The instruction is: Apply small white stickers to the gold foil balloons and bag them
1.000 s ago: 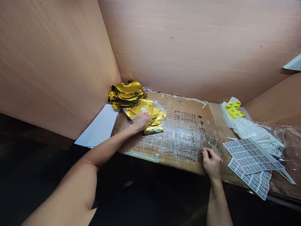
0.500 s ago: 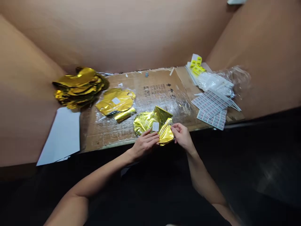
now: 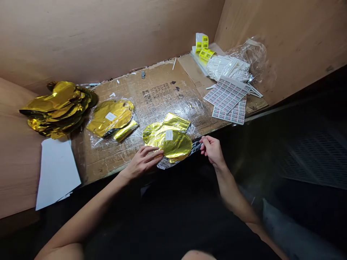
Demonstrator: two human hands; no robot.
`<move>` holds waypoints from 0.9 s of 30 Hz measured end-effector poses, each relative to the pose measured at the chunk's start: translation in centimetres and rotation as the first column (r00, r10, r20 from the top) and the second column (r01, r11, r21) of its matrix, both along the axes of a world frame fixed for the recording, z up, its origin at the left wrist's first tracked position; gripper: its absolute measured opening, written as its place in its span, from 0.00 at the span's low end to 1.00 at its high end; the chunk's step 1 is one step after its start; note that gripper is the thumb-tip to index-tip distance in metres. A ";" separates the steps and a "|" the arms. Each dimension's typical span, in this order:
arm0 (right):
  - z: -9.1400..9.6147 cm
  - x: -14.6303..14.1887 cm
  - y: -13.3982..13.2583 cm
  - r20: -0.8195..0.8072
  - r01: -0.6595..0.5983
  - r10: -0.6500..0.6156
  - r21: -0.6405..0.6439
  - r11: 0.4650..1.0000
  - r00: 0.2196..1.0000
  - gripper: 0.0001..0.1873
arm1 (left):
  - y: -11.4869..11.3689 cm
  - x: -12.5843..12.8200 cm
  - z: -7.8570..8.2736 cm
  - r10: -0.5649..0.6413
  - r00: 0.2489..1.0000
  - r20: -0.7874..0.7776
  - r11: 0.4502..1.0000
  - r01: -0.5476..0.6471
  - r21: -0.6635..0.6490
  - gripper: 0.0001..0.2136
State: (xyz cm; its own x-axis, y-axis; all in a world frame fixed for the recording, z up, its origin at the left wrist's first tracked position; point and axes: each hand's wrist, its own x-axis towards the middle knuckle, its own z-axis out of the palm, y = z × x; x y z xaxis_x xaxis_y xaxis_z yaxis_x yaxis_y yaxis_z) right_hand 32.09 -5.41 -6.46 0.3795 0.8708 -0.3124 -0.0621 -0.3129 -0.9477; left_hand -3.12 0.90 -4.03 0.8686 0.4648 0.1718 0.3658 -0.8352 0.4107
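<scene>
A folded gold foil balloon [image 3: 177, 144] lies flat inside a clear plastic bag [image 3: 195, 145] at the table's front edge. On it sits a small white label [image 3: 168, 135]. My left hand [image 3: 145, 159] rests on the bag's left front side, fingers stretched out. To the right, my right hand [image 3: 211, 148] pinches the bag's edge between thumb and fingers, holding it out from the foil. Left of these is another bagged gold foil balloon [image 3: 108, 117] with a white label and a rolled foil piece [image 3: 126, 130] beside it.
A pile of loose gold foil balloons [image 3: 58, 108] stands at the left, with white sheets [image 3: 55, 173] in front. At the right lie sticker sheets [image 3: 226, 95], white sticks [image 3: 227, 68] in clear plastic and yellow barcode labels [image 3: 206, 54]. Cardboard [image 3: 162, 86] covers the table; board walls surround it.
My right hand has moved away from the foil, stretching the bag's edge to the right. The foil's raised corner now lies flatter. My left hand has slid left, and the view has turned.
</scene>
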 end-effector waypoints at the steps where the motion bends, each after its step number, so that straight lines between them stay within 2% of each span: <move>1: 0.4 0.2 0.1 -0.022 -0.002 0.002 0.005 1.000 1.000 0.28 | -0.1 0.2 0.4 0.023 0.996 0.090 0.999 -0.020 -0.039 0.12; 3: 1.9 0.8 1.0 -0.089 -0.021 0.026 0.060 0.998 0.996 0.27 | -0.2 1.1 1.9 0.158 0.951 0.266 0.984 -0.130 -0.121 0.08; 5: 4.5 1.6 2.8 -0.131 -0.062 0.087 0.185 0.981 0.988 0.26 | 0.5 2.4 4.3 0.397 0.815 0.422 0.918 -0.347 -0.195 0.09; 6: 6.1 2.0 4.2 -0.119 -0.085 0.119 0.259 0.962 0.986 0.26 | 1.3 3.2 5.6 0.511 0.708 0.488 0.859 -0.435 -0.269 0.11; 8: 9.6 2.9 7.9 -0.024 -0.120 0.140 0.385 0.915 0.990 0.24 | 3.4 4.6 8.1 0.665 0.527 0.530 0.747 -0.474 -0.466 0.15; 9: 11.1 3.3 9.9 0.035 -0.142 0.140 0.421 0.896 0.989 0.25 | 4.7 5.2 8.9 0.702 0.472 0.533 0.712 -0.443 -0.545 0.17; 10: 12.4 3.7 12.0 0.091 -0.172 0.146 0.442 0.880 0.985 0.26 | 6.1 5.7 9.4 0.728 0.455 0.513 0.679 -0.376 -0.630 0.19; 11: 13.4 3.9 14.0 0.138 -0.203 0.156 0.454 0.868 0.978 0.28 | 7.4 6.0 9.4 0.752 0.461 0.472 0.632 -0.300 -0.714 0.21; 13: 14.0 3.8 17.1 0.211 -0.255 0.175 0.461 0.850 0.962 0.29 | 9.6 6.4 8.3 0.798 0.501 0.334 0.484 -0.204 -0.851 0.22; 15: 13.0 3.2 18.3 0.295 -0.295 0.172 0.446 0.845 0.940 0.25 | 10.7 6.4 5.9 0.820 0.548 0.168 0.339 -0.228 -0.912 0.22; 17: 10.9 2.4 17.1 0.428 -0.364 0.187 0.381 0.850 0.884 0.20 | 10.7 5.9 3.3 0.825 0.556 0.099 0.295 -0.274 -0.915 0.20; 19: 8.4 1.8 14.0 0.558 -0.410 0.203 0.273 0.871 0.804 0.18 | 9.9 5.1 1.2 0.833 0.551 0.059 0.276 -0.320 -0.906 0.18; 21: 6.0 1.2 10.0 0.628 -0.358 0.170 0.186 0.915 0.760 0.21 | 8.9 3.9 0.2 0.840 0.541 0.023 0.261 -0.367 -0.893 0.16; 22: 5.0 1.0 8.0 0.623 -0.304 0.148 0.152 0.940 0.768 0.23 | 8.5 3.2 0.1 0.845 0.535 0.009 0.274 -0.418 -0.866 0.17; 23: 4.0 0.7 6.1 0.593 -0.250 0.136 0.115 0.962 0.794 0.26 | 8.1 2.6 0.2 0.847 0.531 0.001 0.309 -0.492 -0.814 0.22; 25: 2.3 -0.1 3.0 0.463 -0.194 0.163 0.019 0.981 0.871 0.30 | 7.8 1.7 0.6 0.833 0.552 0.039 0.478 -0.684 -0.551 0.36; 27: 1.0 -1.3 1.0 0.298 -0.200 0.206 -0.050 0.978 0.932 0.33 | 8.1 1.5 1.0 0.769 0.634 0.083 0.628 -0.723 -0.288 0.40</move>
State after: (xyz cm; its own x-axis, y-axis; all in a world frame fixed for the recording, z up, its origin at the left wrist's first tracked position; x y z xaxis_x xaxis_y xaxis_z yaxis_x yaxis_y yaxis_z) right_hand 30.77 -4.43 -5.50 0.2736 0.9345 -0.2278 0.2912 -0.3062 -0.9063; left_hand -1.65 9.00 -2.99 0.1674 0.9806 0.1023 0.7237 -0.1927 0.6627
